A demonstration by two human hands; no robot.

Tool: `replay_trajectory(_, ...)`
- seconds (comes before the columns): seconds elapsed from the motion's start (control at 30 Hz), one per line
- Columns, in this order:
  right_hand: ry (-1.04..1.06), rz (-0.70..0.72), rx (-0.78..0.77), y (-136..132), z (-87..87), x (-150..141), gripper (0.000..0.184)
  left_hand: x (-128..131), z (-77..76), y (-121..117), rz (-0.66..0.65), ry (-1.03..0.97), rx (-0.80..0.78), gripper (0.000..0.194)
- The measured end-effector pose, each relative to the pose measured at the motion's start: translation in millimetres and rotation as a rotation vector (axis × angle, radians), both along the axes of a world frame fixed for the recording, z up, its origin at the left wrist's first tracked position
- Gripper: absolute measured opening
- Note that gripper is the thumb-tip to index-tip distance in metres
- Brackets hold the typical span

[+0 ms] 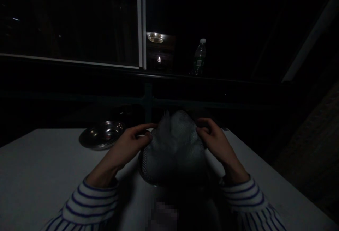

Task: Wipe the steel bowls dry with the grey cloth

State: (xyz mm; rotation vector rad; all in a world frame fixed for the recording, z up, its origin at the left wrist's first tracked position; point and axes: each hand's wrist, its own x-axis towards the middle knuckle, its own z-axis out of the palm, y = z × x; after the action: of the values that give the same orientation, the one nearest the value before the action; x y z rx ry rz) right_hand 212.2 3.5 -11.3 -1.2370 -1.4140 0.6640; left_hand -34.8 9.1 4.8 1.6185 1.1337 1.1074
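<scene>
In the dim light a grey, crumpled sheet (176,143), like thin plastic or cloth, bulges up in front of me. It covers most of a dark basket with a mesh wall (144,162) that stands on the table. My left hand (134,140) pinches the left edge of the sheet between thumb and fingers. Opposite it, my right hand (214,137) has its fingers curled closed on the sheet's right edge. Whether the fingertips also grip the basket's rim is too dark to tell. What lies under the sheet is hidden.
A shiny metal bowl (102,135) sits near the far left edge of the white table (53,174). Beyond the table, a clear plastic bottle with a white cap (200,57) stands on a dark ledge before a window. A white window frame (141,23) rises at the left.
</scene>
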Motion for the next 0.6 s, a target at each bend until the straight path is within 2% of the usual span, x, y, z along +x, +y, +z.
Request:
replay_trajectory(0.17,-0.101,-0.098,0.047,7,0.4,16,0.023,-11,2.3,8,0.091,0.006,-0.046,0.038)
replay_trajectory(0.33,-0.078,-0.045,-0.028,5,0.9,22,0.038,-21,-0.7,16,0.178,0.183,0.128,0.038)
replay_trajectory(0.43,-0.177,-0.037,-0.041,5,0.4,24,0.047,-26,-1.7,19,0.211,0.337,0.211,0.035)
replay_trajectory(0.53,-0.304,-0.119,0.02,9,-1.6,29,0.041,-31,-1.8,21,0.255,0.452,0.242,0.03)
replay_trajectory(0.6,-0.344,-0.137,0.041,11,-2.7,32,0.034,-33,-2.3,23,0.281,0.432,0.228,0.026)
